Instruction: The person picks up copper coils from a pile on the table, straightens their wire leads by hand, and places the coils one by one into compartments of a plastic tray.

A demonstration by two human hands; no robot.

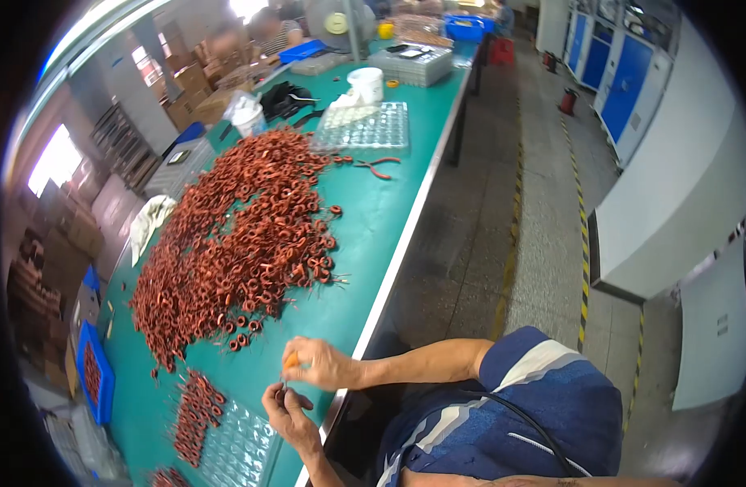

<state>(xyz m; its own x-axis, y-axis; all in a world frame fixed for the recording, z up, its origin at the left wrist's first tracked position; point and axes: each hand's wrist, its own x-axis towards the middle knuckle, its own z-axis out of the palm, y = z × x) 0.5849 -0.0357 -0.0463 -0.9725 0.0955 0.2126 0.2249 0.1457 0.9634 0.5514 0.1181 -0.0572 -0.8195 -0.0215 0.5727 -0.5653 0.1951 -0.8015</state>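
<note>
My right hand [323, 365] is closed, with a small orange thing [291, 359] between its fingertips. Just below it, my left hand [293, 415] has its fingers pinched together on something small and dark that I cannot make out. The fingertips of both hands nearly meet over the table's near edge. Beyond them a large heap of red-brown rings with wire ends [243, 235] covers much of the green table [373, 207]. A smaller group of these rings [198, 414] lies beside a clear plastic tray [241, 446] with round pockets, left of my left hand.
Red-handled pliers [379, 168] lie near another clear tray [365, 128]. Farther back are a white tub [366, 84], a white cup [247, 118], a black cloth [287, 101] and stacked trays [411, 65]. A blue bin [94, 373] stands beyond the left edge. People sit at the far end.
</note>
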